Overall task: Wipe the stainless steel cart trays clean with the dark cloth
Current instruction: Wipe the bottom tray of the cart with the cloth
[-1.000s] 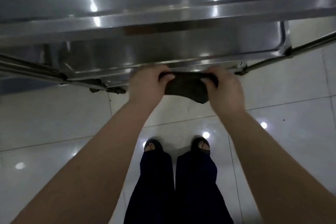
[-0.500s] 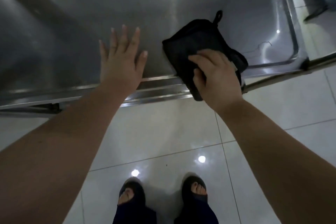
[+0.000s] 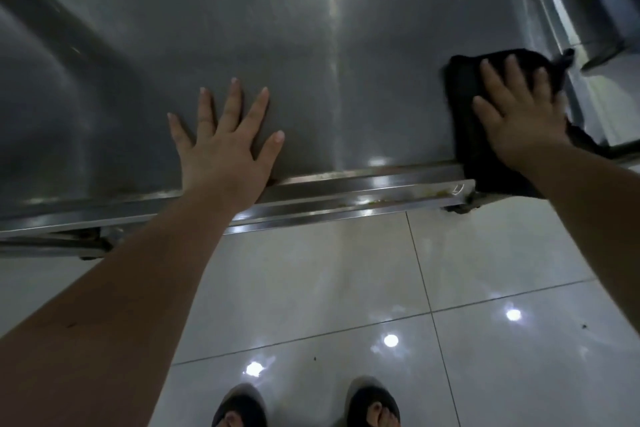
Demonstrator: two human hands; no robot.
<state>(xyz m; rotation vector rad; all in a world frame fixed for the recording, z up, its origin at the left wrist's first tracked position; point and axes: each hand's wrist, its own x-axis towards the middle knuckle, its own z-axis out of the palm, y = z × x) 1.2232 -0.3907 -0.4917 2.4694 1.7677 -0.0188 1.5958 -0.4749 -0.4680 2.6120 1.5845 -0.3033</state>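
Sandals [image 3: 374, 406] stand on glossy pale floor tiles [image 3: 346, 288]. The left hand [image 3: 225, 146] lies spread flat on the steel cart tray [image 3: 311, 45]. The right hand [image 3: 519, 114], fingers straight, presses the dark cloth [image 3: 464, 97] on the tray's near-right corner, its long axis running near-to-far and its loop [image 3: 562, 61] pointing far-right toward a metal bin [image 3: 588, 10].

One head-worn view looks steeply down, close over the tray [image 3: 311, 45], with the floor [image 3: 346, 288] below.

Right hand [image 3: 519, 118] has slid the dark cloth [image 3: 463, 125] rightward — into the tray [image 3: 311, 55] corner.
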